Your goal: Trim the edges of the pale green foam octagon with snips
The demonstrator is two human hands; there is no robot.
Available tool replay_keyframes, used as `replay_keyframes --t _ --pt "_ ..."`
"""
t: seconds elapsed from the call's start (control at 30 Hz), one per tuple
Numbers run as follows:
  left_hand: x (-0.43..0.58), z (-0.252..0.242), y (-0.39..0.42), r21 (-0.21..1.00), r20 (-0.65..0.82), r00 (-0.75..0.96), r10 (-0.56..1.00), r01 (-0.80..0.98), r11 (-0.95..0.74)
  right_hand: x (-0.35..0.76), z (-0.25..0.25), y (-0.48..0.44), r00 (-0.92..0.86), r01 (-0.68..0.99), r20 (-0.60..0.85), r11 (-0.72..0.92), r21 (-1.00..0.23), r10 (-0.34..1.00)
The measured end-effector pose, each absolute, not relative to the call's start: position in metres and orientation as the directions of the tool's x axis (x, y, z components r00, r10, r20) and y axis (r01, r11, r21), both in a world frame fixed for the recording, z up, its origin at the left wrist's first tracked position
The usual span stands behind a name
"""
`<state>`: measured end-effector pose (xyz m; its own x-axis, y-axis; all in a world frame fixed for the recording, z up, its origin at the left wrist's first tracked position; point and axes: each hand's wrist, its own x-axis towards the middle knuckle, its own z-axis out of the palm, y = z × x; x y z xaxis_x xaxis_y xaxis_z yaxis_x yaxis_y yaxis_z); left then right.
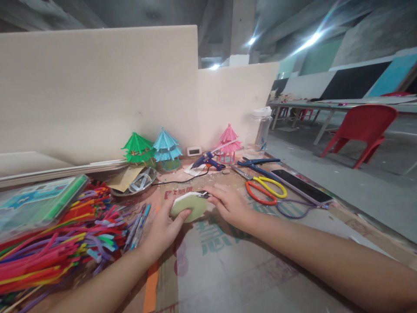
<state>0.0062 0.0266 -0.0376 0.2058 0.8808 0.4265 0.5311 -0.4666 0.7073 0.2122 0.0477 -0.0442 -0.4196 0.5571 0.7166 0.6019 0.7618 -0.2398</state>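
Note:
My left hand (167,226) grips a light green disc (192,208) with a white rim, thumb on its face and fingers behind it. At the disc's upper right edge, my right hand (230,204) is closed on a small dark object (202,194); its kind is mostly hidden by the fingers. The dark object meets the rim. Just beyond the hands lies a blue hot glue gun (208,161) with its cord. To the right are scissors (265,190) with red and yellow handles.
Colourful pipe cleaners (65,248) and a plastic case (42,202) crowd the left, near several pens (138,226). Small green (138,148), blue (167,145) and pink (229,141) pavilion models stand behind, beside a clear bottle (260,132). Blue-handled pliers (260,163) and a phone (301,187) lie right.

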Motion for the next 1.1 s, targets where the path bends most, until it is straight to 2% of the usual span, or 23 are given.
replay_keyframes --t 0.17,0.4,0.53,0.73,0.9,1.1 --pt "0.0083 -0.0347 0.0254 0.744 0.398 0.206 0.894 0.497 -0.446 0.2136 -0.0440 0.0477 -0.432 0.608 0.700 0.757 -0.240 0.569" --pt "0.0028 -0.0409 0.0277 0.698 0.382 0.188 0.905 0.584 -0.415 0.2144 -0.0426 0.0478 -0.436 0.577 0.727 0.785 -0.226 0.530" --pt "0.0042 -0.0401 0.0279 0.714 0.379 0.188 0.906 0.564 -0.415 0.2145 -0.0410 0.0478 -0.444 0.563 0.693 0.779 -0.278 0.568" --pt "0.0067 -0.0369 0.0279 0.756 0.384 0.161 0.909 0.511 -0.410 0.2135 -0.0441 0.0509 -0.359 0.513 0.702 0.759 -0.401 0.615" --pt "0.0062 -0.0378 0.0267 0.708 0.404 0.173 0.898 0.562 -0.427 0.2126 -0.0435 0.0481 -0.392 0.525 0.715 0.779 -0.342 0.578" --pt "0.0097 -0.0344 0.0236 0.690 0.433 0.223 0.874 0.541 -0.480 0.2106 -0.0407 0.0422 -0.450 0.534 0.714 0.802 -0.266 0.536"
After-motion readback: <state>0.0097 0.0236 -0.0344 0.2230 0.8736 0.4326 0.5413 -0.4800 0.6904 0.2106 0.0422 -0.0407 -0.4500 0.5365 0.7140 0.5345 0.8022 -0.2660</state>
